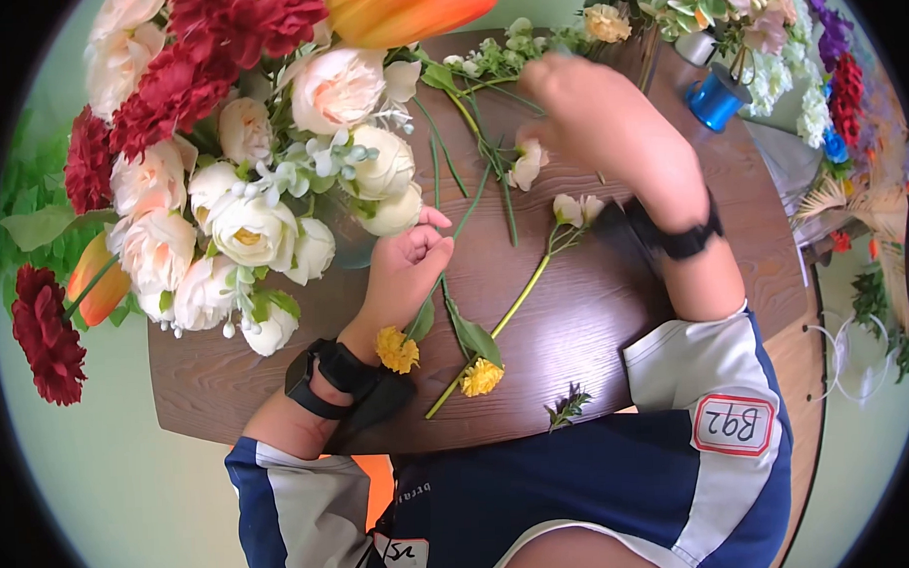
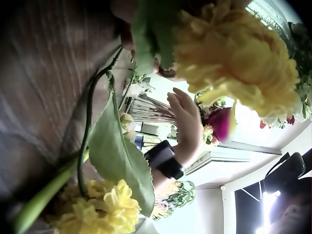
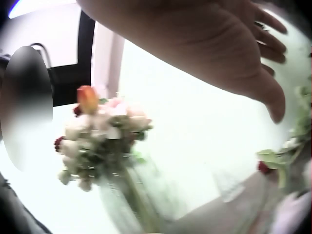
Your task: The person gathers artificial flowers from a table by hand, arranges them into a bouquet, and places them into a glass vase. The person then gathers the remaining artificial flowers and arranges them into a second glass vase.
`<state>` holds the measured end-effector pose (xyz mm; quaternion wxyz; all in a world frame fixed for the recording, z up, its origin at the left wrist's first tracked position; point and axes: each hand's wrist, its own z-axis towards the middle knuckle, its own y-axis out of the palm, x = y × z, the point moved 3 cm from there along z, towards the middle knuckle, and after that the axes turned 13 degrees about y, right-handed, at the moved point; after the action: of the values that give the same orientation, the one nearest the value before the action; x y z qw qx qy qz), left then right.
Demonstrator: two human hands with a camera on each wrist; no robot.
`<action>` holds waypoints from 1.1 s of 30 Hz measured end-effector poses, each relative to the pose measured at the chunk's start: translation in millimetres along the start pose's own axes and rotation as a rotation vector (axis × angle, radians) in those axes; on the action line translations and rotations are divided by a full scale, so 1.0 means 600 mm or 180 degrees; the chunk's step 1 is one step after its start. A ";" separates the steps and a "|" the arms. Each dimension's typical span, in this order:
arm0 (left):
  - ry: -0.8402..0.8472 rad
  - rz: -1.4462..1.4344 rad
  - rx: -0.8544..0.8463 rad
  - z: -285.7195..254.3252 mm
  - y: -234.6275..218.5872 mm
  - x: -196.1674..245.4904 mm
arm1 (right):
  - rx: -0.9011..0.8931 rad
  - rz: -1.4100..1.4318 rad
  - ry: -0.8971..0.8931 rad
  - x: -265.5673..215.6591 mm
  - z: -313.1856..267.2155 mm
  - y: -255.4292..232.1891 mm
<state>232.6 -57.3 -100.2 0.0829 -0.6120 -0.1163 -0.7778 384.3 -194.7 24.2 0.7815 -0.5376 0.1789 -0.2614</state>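
Observation:
My left hand [image 1: 409, 271] rests low over the wooden table [image 1: 566, 330], its fingers curled and pinching a thin green stem. From that grip a leafy yellow flower [image 1: 398, 349] hangs toward the wrist; it looms large in the left wrist view. A second yellow flower [image 1: 481, 377] lies beside it, over a thick stem tipped with small white blooms [image 1: 568, 211]. My right hand [image 1: 604, 119], blurred, is raised over the far side of the table, nothing in its loosely spread fingers [image 3: 270, 41]. Below it lies a white flower [image 1: 527, 165].
A big bouquet of cream roses [image 1: 255, 231], dark red flowers [image 1: 173, 94] and orange tulips [image 1: 410, 10] stands in a glass vase at the left. More flowers and a blue ribbon spool [image 1: 718, 99] stand at the back right. A small green sprig [image 1: 569, 407] lies at the near edge.

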 end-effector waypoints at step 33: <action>0.0348 -0.1393 -0.0468 -0.021 -0.015 0.025 | -0.3236 0.3558 -0.0495 -0.002 -0.038 -0.003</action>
<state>214.9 -52.0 -89.2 -0.1263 -0.5336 -0.1846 -0.8156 369.8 -211.5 17.9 0.4641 -0.6777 0.4675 0.3268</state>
